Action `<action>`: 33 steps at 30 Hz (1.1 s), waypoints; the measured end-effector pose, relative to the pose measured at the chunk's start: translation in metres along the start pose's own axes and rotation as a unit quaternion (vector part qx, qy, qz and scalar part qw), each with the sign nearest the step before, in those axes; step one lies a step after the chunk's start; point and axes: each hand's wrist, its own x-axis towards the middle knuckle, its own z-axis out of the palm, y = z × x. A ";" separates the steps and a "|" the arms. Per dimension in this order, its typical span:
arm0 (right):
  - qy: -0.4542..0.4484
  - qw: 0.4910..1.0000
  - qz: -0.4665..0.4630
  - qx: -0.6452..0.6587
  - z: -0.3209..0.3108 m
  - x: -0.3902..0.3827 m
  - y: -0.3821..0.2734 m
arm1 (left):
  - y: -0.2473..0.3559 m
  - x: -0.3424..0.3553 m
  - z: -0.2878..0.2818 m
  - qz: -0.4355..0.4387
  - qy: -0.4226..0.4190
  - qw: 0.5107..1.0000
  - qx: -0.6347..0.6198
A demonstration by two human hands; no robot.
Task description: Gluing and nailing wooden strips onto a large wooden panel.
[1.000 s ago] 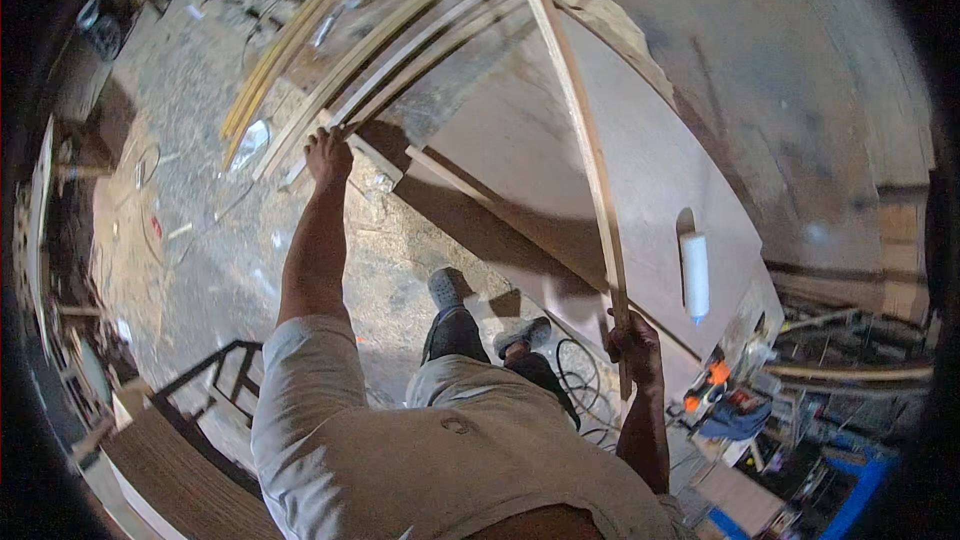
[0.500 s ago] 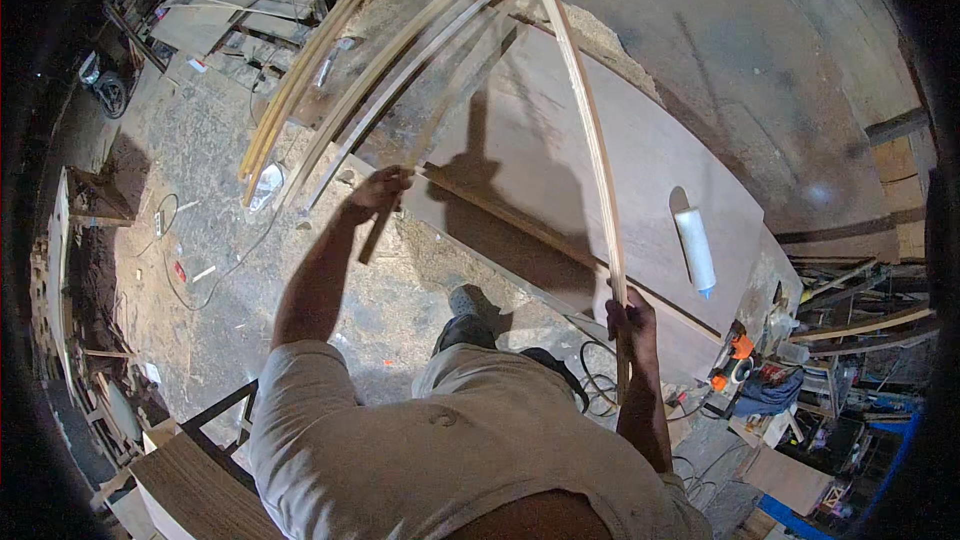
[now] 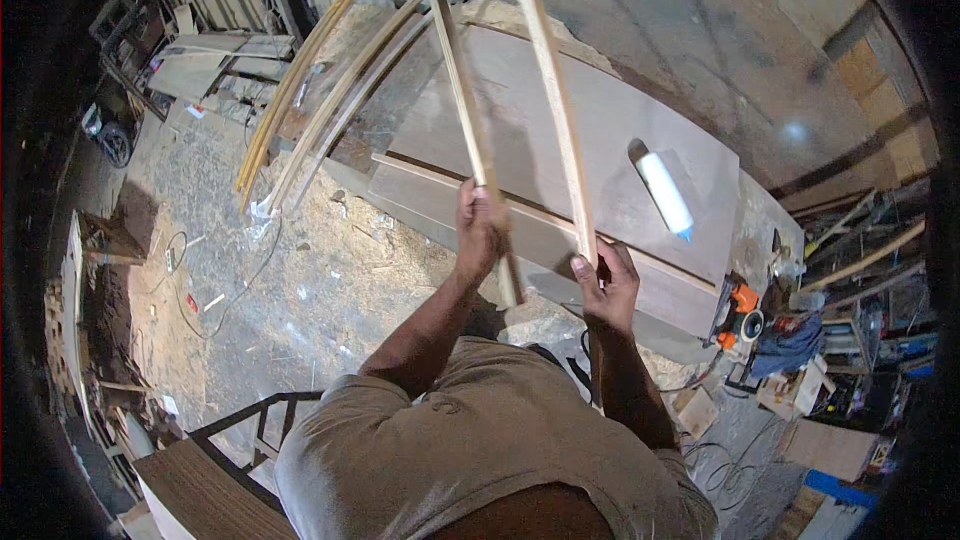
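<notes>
My left hand (image 3: 480,225) grips a long wooden strip (image 3: 450,70) that reaches upward across the view. My right hand (image 3: 607,282) is closed on a second long, slightly curved pale strip (image 3: 545,80), angled alongside the first. Both strips are held above a flat plywood panel (image 3: 680,200). A narrow wooden batten (image 3: 657,262) lies along the panel's near side. On the panel, to the right of the strips, lies a white cylindrical tube with a blue tip (image 3: 657,185). Left of the panel, several bundled curved strips (image 3: 295,95) lie at a slant.
An orange power tool (image 3: 740,312) and a pile of mixed items (image 3: 785,350) are at right. Stacked boards (image 3: 210,65) and a wheel (image 3: 115,145) are upper left. A cable (image 3: 270,250) lies on the sawdust-strewn floor (image 3: 260,330). A dark metal frame (image 3: 270,405) stands lower left.
My left hand has picked up a strip from beside the bundles and brought it rightward, near the other strip. My right hand, still on its strip, has shifted slightly up and left.
</notes>
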 end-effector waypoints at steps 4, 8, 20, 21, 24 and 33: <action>0.021 0.997 -0.053 -0.052 -0.026 -0.024 -0.038 | 0.022 -0.020 0.082 -0.014 -0.061 0.998 0.009; 0.051 0.991 -0.104 -0.063 -0.055 -0.051 -0.043 | 0.026 -0.035 0.109 -0.005 -0.180 0.978 -0.108; 0.141 0.972 -0.174 -0.074 -0.104 -0.102 -0.046 | 0.031 -0.086 0.166 -0.027 -0.317 0.930 -0.187; 0.138 0.971 -0.187 -0.063 -0.106 -0.103 -0.045 | 0.031 -0.087 0.168 -0.026 -0.337 0.923 -0.186; 0.137 0.973 -0.181 -0.041 -0.111 -0.111 -0.049 | 0.031 -0.091 0.172 -0.030 -0.355 0.916 -0.187; 0.145 0.963 -0.219 -0.064 -0.111 -0.122 -0.049 | 0.037 -0.096 0.169 -0.035 -0.406 0.891 -0.198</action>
